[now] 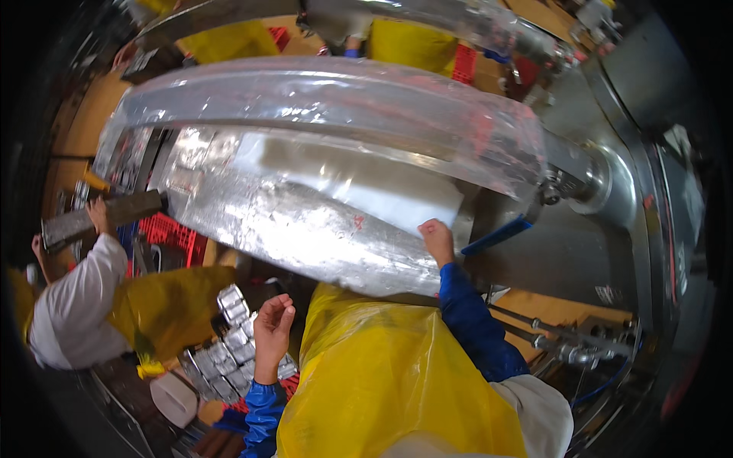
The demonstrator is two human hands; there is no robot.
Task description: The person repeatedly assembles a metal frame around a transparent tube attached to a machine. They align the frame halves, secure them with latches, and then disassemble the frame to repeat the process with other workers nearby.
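A translucent white sheet (359,179) lies on a shiny wet metal table (290,229) in front of me. Its near right corner is pinched in my right hand (437,240), whose fingers are closed; the exact fingertip contact is small and blurred. Lower and to the left, my left hand (273,332) is raised off the table, fingers curled toward the thumb with nothing visible in them. Several silver metal block-shaped pans (229,359) are beside and below that hand. Both forearms wear blue sleeves, and a yellow apron (397,374) covers my front.
A broad plastic-wrapped bar (328,91) spans above the table's far side and joins a metal machine (611,175) at the right. A co-worker in white sleeves (80,298) at the left holds a long metal mould (99,217). Red crates (175,237) stand near that person.
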